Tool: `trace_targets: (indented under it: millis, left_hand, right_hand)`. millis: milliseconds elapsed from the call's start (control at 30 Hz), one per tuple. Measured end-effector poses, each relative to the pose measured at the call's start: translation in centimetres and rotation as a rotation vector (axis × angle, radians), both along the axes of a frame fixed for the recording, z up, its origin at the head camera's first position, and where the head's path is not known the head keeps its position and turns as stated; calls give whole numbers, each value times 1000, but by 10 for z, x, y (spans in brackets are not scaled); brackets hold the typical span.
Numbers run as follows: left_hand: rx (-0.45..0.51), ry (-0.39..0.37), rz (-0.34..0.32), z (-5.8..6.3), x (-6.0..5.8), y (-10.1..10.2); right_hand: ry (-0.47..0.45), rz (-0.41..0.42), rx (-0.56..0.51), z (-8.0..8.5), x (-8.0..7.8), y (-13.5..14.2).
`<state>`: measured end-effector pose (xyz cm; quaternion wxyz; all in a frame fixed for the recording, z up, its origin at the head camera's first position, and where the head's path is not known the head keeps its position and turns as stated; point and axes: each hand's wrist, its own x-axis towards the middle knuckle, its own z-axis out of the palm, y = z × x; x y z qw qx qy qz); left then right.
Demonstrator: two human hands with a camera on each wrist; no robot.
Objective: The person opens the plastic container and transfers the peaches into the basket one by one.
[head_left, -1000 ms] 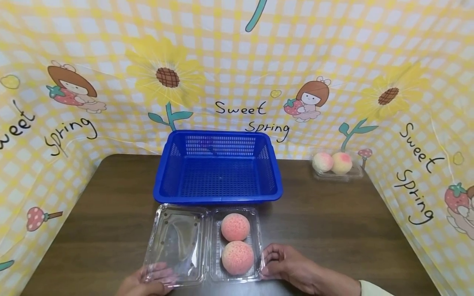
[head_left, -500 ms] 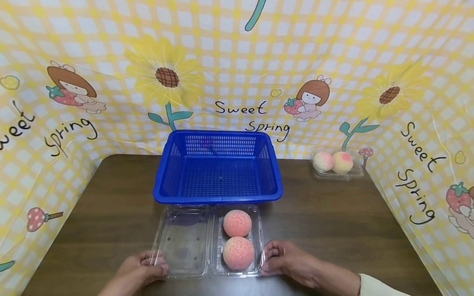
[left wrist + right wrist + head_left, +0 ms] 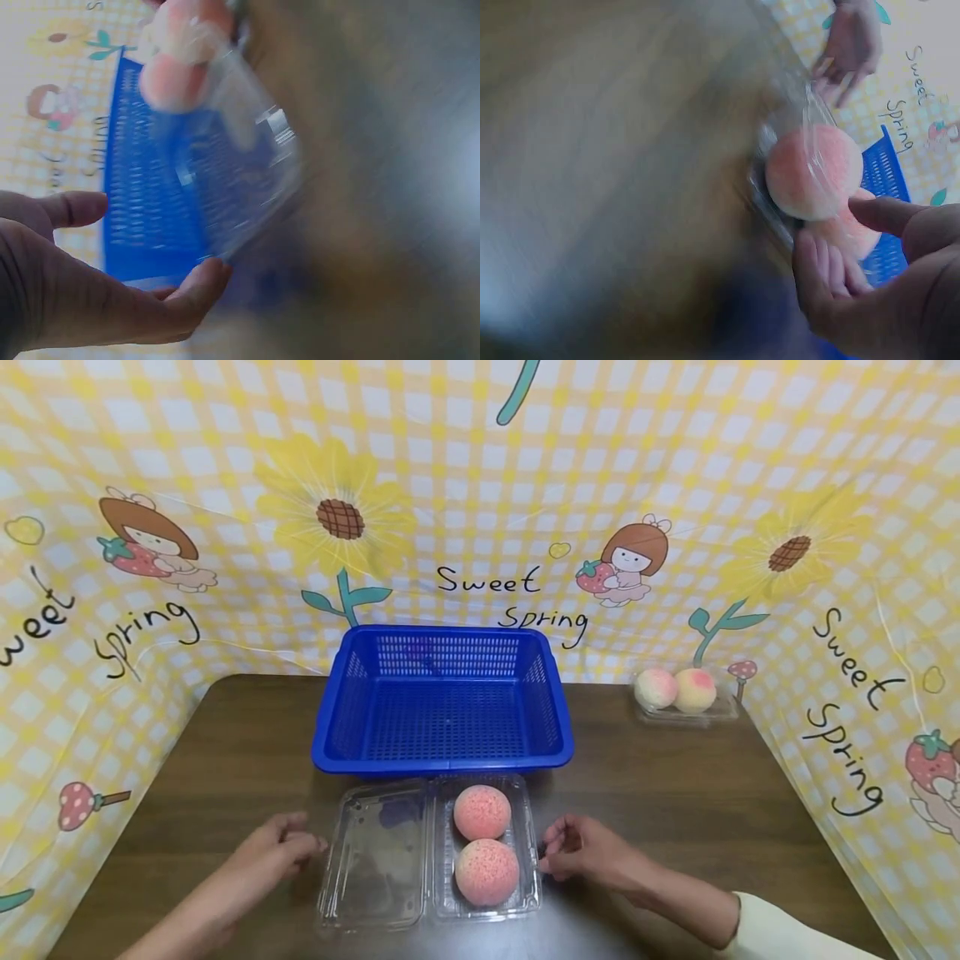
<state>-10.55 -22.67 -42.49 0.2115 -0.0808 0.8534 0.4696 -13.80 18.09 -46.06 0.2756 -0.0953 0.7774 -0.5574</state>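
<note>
A clear plastic clamshell box (image 3: 532,893) lies unfolded on the table, its lid (image 3: 375,860) spread out to the left. Two pink peaches, a far one (image 3: 482,812) and a near one (image 3: 487,872), sit in the right half. My left hand (image 3: 273,856) is just off the lid's left edge; in the left wrist view its thumb and fingers stand apart. Beside the box's right edge is my right hand (image 3: 588,853), fingers loosely bent, with a gap between thumb and fingers in the right wrist view. Whether its fingertips still touch the box is hard to tell.
A blue perforated basket (image 3: 442,766) stands right behind the box. At the back right is another clear box (image 3: 716,708) with two paler peaches (image 3: 694,690). Patterned cloth (image 3: 480,510) surrounds the brown wooden table (image 3: 675,793) at the back and sides.
The left hand has let go of the lid and moved off to the left. The right hand's fingers have loosened from the box's side. The box shifted slightly away and to the right.
</note>
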Motion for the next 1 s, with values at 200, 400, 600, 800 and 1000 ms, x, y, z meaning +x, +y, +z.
trace_targets:
  millis: [200, 400, 600, 800, 1000]
  left_hand:
    - [-484, 613, -214, 25, -21, 20]
    - [-816, 1032, -443, 18, -38, 43]
    - [-893, 927, -578, 10, -52, 51]
    - [-908, 803, -631, 9, -55, 48]
    - [-918, 805, -612, 10, -54, 40]
  right_hand:
    - [702, 156, 331, 12, -17, -8]
    - [1075, 295, 482, 9, -25, -21]
    - [1035, 347, 515, 7, -32, -35]
    - [1038, 371, 531, 4, -37, -46]
    - [1022, 385, 519, 1, -40, -55]
